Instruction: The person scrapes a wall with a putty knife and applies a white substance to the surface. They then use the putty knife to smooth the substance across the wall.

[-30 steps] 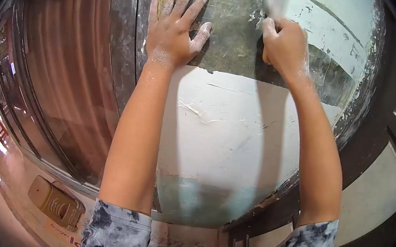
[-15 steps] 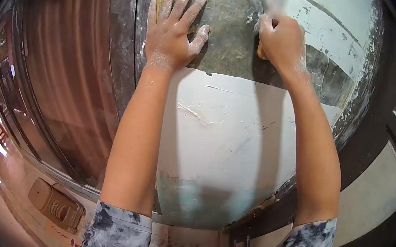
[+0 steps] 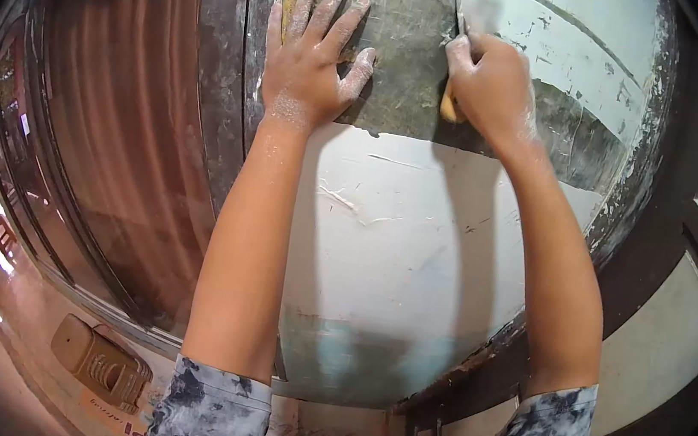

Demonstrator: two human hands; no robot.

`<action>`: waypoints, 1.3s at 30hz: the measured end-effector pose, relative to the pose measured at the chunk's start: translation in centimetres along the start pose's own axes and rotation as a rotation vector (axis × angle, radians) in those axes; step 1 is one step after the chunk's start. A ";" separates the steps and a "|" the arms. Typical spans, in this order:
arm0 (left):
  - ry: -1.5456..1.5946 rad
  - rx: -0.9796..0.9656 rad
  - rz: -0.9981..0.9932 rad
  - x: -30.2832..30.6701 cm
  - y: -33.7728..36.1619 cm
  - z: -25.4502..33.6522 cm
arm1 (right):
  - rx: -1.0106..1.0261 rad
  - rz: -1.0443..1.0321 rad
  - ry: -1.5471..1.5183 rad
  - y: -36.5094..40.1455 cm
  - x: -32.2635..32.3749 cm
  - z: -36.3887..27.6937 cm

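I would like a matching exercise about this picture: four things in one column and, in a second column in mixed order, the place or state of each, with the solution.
Column A
1. left hand
2. right hand
3. brown container
4. lower panel area

Column B
a. coated white
b. closed around the scraper handle
c. flat, fingers spread, on the dark surface
d. at the lower left of the picture

Pairs: 1-c, 2-b, 3-d, 4-a

A tan ribbed box [image 3: 100, 359] lies on the floor at lower left, below a reddish-brown glass pane [image 3: 119, 123].
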State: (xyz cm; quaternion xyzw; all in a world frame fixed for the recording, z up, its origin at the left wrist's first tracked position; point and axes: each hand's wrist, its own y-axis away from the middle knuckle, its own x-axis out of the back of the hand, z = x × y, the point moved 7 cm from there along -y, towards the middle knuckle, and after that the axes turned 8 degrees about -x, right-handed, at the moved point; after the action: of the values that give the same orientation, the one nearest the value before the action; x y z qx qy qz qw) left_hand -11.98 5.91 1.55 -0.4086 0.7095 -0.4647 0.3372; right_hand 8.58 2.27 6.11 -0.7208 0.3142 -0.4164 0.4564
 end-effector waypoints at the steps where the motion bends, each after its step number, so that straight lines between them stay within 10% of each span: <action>1: 0.001 0.004 -0.007 0.0 0.0 0.0 | -0.021 -0.005 -0.047 -0.9 0.2 0.2; 39: -0.018 -0.012 0.012 -0.1 0.0 -0.3 | -0.168 -0.024 -0.118 -1.3 2.2 5.1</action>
State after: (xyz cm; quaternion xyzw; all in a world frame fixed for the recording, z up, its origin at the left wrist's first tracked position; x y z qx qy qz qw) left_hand -12.15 6.15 1.62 -0.4105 0.7117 -0.4546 0.3439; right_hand 14.21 2.99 6.75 -0.7836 0.3118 -0.3509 0.4070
